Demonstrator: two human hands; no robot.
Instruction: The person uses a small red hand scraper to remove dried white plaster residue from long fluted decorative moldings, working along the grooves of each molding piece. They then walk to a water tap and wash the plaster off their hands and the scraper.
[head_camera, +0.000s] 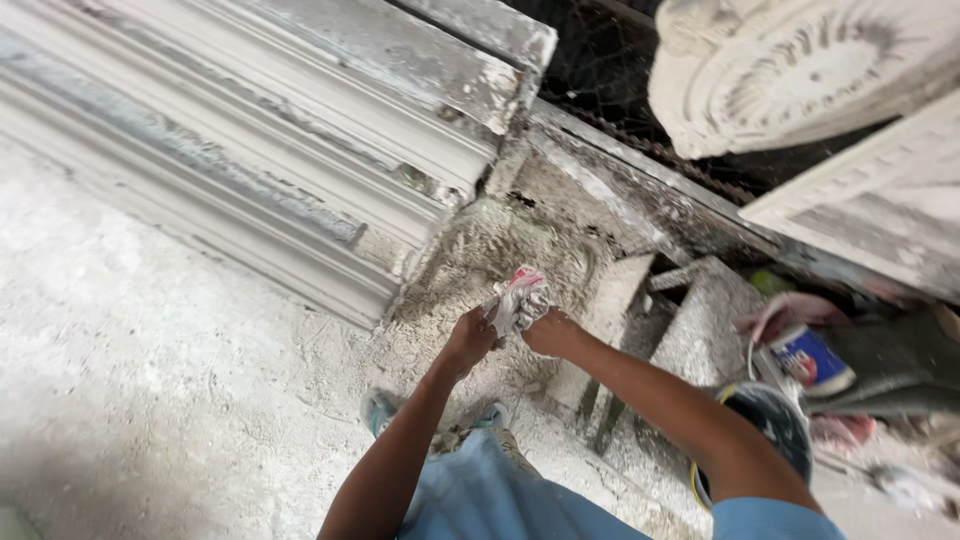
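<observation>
Your arms are bare from the short light-blue sleeve (770, 520) at your right shoulder down to both wrists, with nothing worn on the left hand (470, 338) or the right hand (548, 335). No gloves, watch or rings show. Your trousers (490, 495) are light-blue denim, dusted and spattered with white at the knee. Your shoes (378, 408) look teal or grey-blue, caked in the same white dust.

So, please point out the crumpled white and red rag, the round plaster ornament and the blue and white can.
Crumpled white and red rag (517, 298), head view: its middle, between both hands.
Round white plaster ornament (800, 70), head view: its ribbed face.
Blue and white can (808, 359), head view: its side.
</observation>
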